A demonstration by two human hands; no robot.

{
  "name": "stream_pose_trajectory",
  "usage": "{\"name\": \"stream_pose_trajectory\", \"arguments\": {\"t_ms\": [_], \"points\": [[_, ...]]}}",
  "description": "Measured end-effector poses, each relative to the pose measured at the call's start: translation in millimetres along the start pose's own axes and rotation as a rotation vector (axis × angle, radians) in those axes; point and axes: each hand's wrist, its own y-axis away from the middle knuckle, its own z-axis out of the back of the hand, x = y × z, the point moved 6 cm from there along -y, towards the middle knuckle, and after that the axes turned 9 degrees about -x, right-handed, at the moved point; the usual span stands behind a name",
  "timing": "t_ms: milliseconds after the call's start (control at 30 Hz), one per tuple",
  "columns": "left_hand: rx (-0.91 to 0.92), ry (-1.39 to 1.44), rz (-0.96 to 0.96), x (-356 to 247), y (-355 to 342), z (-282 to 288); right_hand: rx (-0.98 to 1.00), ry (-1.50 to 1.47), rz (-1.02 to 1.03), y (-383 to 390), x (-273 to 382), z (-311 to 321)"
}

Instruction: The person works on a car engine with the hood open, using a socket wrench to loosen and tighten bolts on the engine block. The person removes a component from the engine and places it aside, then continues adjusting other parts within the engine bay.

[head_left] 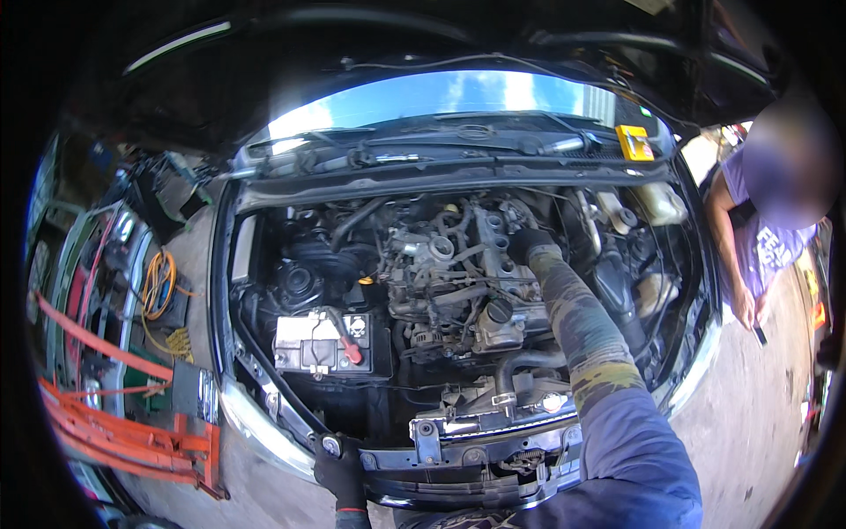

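Lying right of the lengthwise valve cover (486,231), the right hand (532,241) is nearer than the left hand (342,469), both sets of fingers indiscernible in opening and hold.

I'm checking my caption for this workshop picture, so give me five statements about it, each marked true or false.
1. The right hand is at the engine. True.
2. The battery sits to the right of the engine. False: it sits to the left.
3. A yellow box stands near the windshield. True.
4. The left hand is bare. False: it is in a dark glove.
5. The hood is raised. True.
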Motion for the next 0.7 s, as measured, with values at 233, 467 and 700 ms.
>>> {"name": "stream_pose_trajectory", "arguments": {"t_ms": [233,467,700], "points": [[-0.051,0.053,-0.116,8.5,-1.3,-3.7,-0.127,-0.057,0.026,13.5,-0.9,11.0],[-0.008,0.085,-0.069,18.8,-1.4,-11.5,0.028,0.104,0.077,1.5,0.6,-5.4],[-0.026,0.142,-0.071,18.0,-0.6,-10.5,-0.067,-0.047,-0.055,18.1,-11.0,19.8]]}}
